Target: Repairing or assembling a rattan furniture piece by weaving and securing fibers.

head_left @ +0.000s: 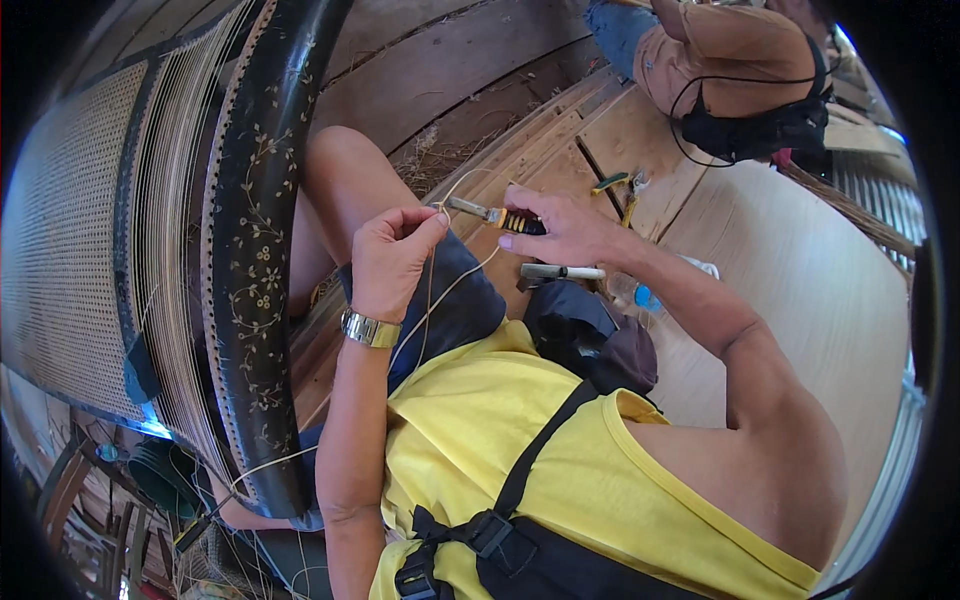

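My left hand (400,245), with a metal watch (370,328) at its wrist, pinches a thin pale cane strand (428,300) between thumb and fingertips. My right hand (560,225) is closed around the yellow-and-black handle of a utility knife (515,221). Its metal end points left and meets or nearly meets the strand at my left fingertips; exact contact cannot be made out. Loose lengths of the strand loop above the knife and hang over my lap. Left of my knee stands a black curved frame (262,270) painted with gold flowers and edged with small holes.
Beyond the frame spreads a woven cane panel (75,230) beside taut unwoven strands (180,230). On the wooden planks at right lie a dark bag (575,320), a slim white-and-dark tool (562,271), a blue-capped bottle (640,294) and a green-and-yellow tool (610,183). Another person (730,60) sits at upper right.
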A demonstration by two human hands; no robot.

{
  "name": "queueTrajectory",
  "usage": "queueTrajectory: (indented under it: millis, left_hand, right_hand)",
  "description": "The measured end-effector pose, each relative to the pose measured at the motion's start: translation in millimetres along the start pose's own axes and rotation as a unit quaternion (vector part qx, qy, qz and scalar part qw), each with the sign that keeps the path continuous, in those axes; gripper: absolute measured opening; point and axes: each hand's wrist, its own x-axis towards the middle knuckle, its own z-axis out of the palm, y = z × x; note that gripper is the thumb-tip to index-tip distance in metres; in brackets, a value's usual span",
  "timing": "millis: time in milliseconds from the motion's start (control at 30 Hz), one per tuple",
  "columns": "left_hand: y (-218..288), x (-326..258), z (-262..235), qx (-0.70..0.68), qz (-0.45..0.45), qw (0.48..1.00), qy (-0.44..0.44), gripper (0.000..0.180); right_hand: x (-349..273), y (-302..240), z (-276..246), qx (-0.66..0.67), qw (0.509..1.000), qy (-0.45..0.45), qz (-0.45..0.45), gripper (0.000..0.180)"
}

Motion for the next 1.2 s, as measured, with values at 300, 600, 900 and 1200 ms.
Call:
queueTrajectory:
  millis: [300, 600, 900, 1200]
  left_hand:
    - [-5.2, 1.6, -1.4, 0.021, 0.007, 1.000, -0.007, 0.016]
    - [-6.8, -1.4, 2.1, 0.078, 0.029, 0.996, -0.007, 0.018]
    - [-15.3, -0.3, 3.1, 0.147, 0.049, 0.988, 0.000, 0.017]
    - [-3.6, 7.0, -4.1, 0.120, 0.011, 0.992, -0.031, 0.015]
  right_hand:
    - [-0.5, 3.6, 4.0, -0.027, 0.999, 0.002, -0.030, 0.033]
    - [7.5, 31.3, 26.3, 0.043, 0.994, -0.061, 0.079, 0.038]
    - [7.7, 30.4, 51.4, 0.138, 0.981, -0.050, 0.130, 0.033]
    - [-9.2, 38.7, 25.0, 0.237, 0.963, -0.104, 0.076, 0.040]
